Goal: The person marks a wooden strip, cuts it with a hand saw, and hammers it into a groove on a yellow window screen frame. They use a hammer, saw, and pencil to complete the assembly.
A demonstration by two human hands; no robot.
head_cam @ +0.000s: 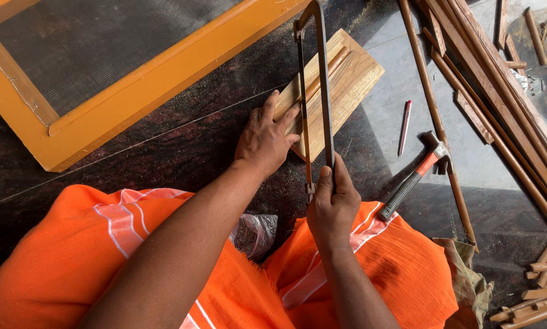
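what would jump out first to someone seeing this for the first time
At centre, the right hand grips a hacksaw whose blade runs along a wooden strip on a board, which the left hand presses down. Bright orange cloth fills the bottom, and an orange mesh frame spans the upper left. A claw hammer lies to the right.

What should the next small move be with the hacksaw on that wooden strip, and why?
Probably a steady push stroke forward. The right hand grips the near end of the dark metal-framed hacksaw, whose blade lies along the thin brown wooden strip, and the left hand presses that strip flat onto the pale wooden board, so the work looks braced.
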